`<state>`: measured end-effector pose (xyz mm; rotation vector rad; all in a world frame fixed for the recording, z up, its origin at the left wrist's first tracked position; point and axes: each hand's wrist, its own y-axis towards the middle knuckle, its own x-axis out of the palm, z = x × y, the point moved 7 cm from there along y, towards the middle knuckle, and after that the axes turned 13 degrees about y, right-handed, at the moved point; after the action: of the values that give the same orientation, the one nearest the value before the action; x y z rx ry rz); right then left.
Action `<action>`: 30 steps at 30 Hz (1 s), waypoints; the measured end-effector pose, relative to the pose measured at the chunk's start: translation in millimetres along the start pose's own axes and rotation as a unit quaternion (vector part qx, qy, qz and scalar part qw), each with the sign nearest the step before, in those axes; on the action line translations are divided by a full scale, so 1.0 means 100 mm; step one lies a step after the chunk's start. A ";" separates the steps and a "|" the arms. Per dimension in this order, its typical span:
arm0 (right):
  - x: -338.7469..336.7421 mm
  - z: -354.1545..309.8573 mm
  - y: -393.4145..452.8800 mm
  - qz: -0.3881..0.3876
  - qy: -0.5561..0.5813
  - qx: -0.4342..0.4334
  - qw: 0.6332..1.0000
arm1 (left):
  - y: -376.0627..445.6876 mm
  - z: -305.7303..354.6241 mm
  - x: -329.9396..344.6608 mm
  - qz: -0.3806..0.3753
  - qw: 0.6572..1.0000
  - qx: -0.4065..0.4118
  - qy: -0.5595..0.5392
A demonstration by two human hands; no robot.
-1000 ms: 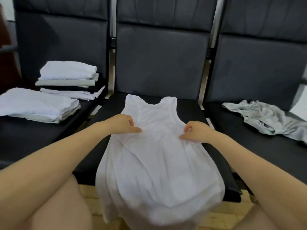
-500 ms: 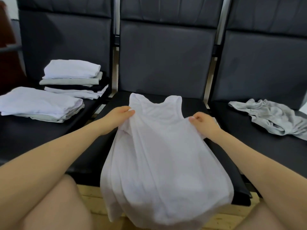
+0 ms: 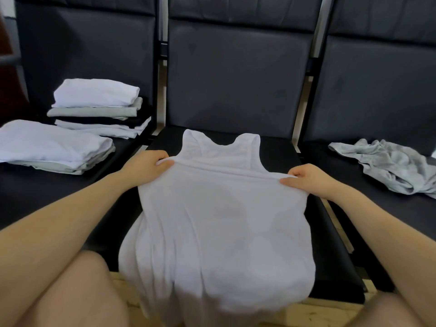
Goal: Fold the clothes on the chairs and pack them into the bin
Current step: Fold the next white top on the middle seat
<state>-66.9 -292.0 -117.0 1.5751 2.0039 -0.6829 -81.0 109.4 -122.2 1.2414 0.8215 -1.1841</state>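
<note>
three dark upholstered chairs stand side by side in a row. the middle chair (image 3: pixel 236 74) faces the camera, the left chair (image 3: pixel 87 48) and right chair (image 3: pixel 382 74) flank it closely. each has a tall padded backrest with a horizontal seam near the top, and a flat dark seat. pale metal frame posts (image 3: pixel 319 31) show in the narrow gaps between the backrests. near the bottom, under the seat edges, a light wooden floor (image 3: pixel 313 310) shows in a thin strip. at the far left edge is a dark reddish-brown surface (image 3: pixel 9 90), too cropped to identify. the light is soft and even.
</note>
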 end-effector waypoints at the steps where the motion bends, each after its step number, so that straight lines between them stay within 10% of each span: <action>1: -0.06 0.05 0.00 0.023 -0.014 0.000 1.000 | 0.01 0.01 0.01 -0.001 1.000 0.007 0.006; 13: -0.40 0.03 0.62 0.244 -0.306 -0.013 0.920 | 0.60 0.05 -0.05 0.049 0.945 0.004 0.323; 30: -0.06 -0.14 0.08 0.207 -0.069 -0.012 0.976 | -0.04 -0.01 -0.20 0.041 0.987 -0.154 -0.034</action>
<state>-59.2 -285.2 -103.0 1.8017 1.5118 -0.5799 -89.8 114.8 -104.5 0.9659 0.8590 -0.9848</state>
